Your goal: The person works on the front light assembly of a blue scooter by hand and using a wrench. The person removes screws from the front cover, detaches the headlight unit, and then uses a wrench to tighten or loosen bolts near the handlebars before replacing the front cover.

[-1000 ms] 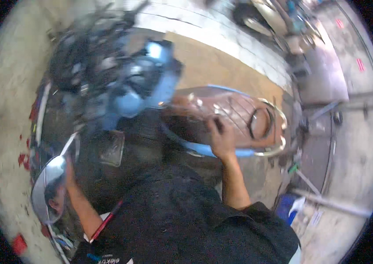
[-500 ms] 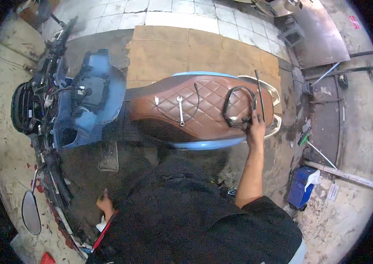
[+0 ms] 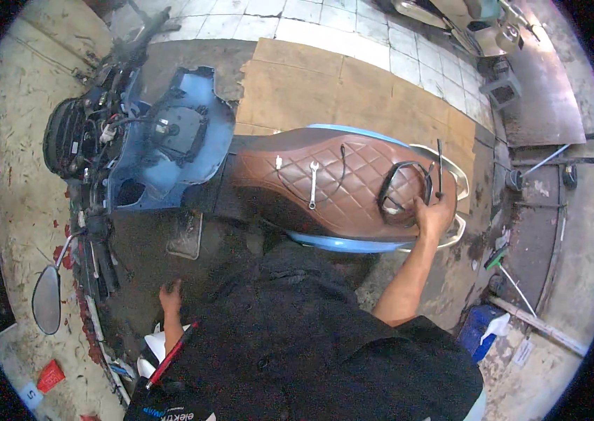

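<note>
Left hand (image 3: 171,293): bare, low beside the torso, fingers loosely apart, nothing seen in it. Right hand (image 3: 434,213): bare, at the seat's rear, fingers bent by the lower end of a thin, dark, straight rod (image 3: 440,161) and a black, flexible loop (image 3: 385,191); whether clamped on either cannot be told at this grain. Both items: over the brown, diamond-stitched scooter seat (image 3: 361,208). Farther forward on it: silver metal wrench (image 3: 313,186), small white piece (image 3: 279,162). Beyond: brown, flat cardboard sheet (image 3: 353,91). Step in hand, by judgement: handling loose items at the seat's rear. Next move calls for: a settled pinch, rod and loop kept from snagging.
</note>
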Demonstrator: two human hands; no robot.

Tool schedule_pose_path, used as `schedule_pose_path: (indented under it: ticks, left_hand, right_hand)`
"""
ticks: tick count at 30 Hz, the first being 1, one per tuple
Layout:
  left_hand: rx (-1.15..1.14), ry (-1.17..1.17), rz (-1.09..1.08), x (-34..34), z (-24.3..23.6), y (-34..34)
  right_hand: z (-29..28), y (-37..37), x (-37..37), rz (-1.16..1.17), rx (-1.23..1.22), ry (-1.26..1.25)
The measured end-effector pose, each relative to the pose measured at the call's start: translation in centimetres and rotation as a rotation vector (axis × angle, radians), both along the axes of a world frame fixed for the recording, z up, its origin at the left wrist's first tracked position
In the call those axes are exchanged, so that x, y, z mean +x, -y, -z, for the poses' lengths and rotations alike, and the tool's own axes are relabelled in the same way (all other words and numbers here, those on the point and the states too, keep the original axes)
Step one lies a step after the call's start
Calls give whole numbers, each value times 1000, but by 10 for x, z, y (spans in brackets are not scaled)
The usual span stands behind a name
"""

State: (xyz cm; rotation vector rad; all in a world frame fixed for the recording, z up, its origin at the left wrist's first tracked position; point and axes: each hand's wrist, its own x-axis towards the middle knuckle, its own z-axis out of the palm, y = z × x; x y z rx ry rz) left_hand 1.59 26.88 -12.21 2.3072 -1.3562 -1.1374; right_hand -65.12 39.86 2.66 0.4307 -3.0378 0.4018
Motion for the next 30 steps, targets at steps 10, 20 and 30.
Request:
schedule_pose_path:
  ticks: [10,20,30]
  left_hand:
    - [67,83,55,18,14,-38]
    - [50,-2,-59,29,3,-21]
    - [-44,-39,-358,28,-2,-60]
  right_hand:
    - [21,71,23,-166,-207,-189]
    - [119,169,61,-303,-133,297]
    - [75,136,20,-422,-645,565]
